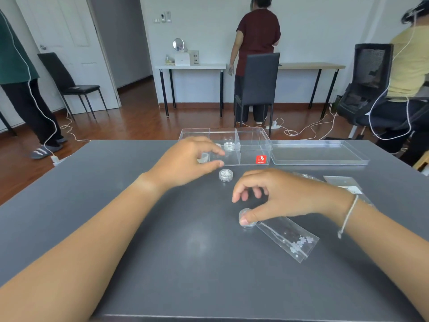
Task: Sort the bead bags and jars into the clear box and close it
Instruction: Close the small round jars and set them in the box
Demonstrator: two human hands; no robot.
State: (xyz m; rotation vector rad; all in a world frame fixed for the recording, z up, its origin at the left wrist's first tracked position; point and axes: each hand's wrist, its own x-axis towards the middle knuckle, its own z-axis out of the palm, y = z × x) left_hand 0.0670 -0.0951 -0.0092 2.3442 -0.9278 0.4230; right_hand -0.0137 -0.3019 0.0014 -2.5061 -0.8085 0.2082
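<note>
A clear box (253,135) with three compartments and a red sticker stands open at the table's far edge; a small jar (229,146) sits in its middle compartment. My left hand (185,159) hovers at the box's front left, fingers curled around a small clear jar (204,157). Another jar (225,175) stands on the table just in front of the box. My right hand (274,196) pinches a third jar (245,219) against the table. A clear bead bag (287,238) lies beside that jar. More bags (343,183) lie at the right.
The box's clear lid (318,154) lies upside down to the right of the box. The grey table (162,252) fills the foreground. Beyond it are chairs, desks, floor cables and three people, all away from the table.
</note>
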